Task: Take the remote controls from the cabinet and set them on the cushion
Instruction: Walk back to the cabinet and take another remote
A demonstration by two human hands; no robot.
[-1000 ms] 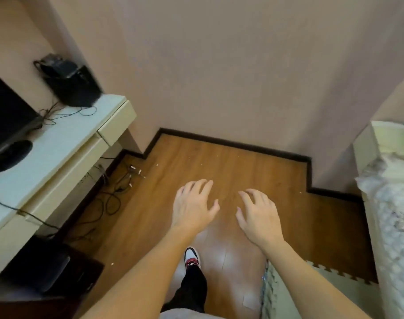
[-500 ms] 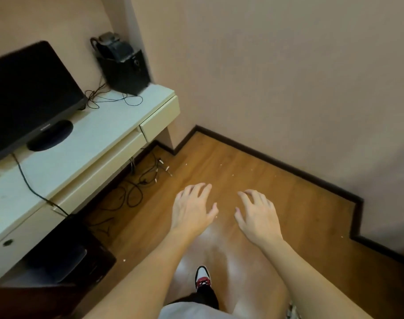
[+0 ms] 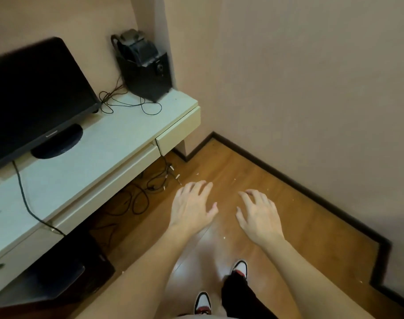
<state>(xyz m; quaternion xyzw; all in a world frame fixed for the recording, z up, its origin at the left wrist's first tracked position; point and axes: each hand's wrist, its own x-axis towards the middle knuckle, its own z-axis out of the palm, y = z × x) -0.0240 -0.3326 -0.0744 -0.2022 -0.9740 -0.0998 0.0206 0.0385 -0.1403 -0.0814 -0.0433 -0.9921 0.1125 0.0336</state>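
A low white cabinet (image 3: 86, 171) with drawers runs along the left wall. No remote control shows on its top, and no cushion is in view. My left hand (image 3: 191, 206) hovers over the wooden floor just right of the cabinet's front, palm down, fingers spread, holding nothing. To its right my right hand (image 3: 258, 215) is held the same way, fingers apart and empty. Both hands are at about the same height, apart from each other and from the cabinet.
A black monitor (image 3: 33, 93) stands on the cabinet, with a black speaker box (image 3: 145, 72) in the corner behind loose wires. Cables (image 3: 136, 194) lie on the floor under the cabinet. A dark box (image 3: 65, 272) sits below at left. The wall (image 3: 311, 88) closes the right side.
The view has swung left: the monitor and cabinet moved toward the centre, and the bed and floor mat at right left the view. Both hands kept their open pose.
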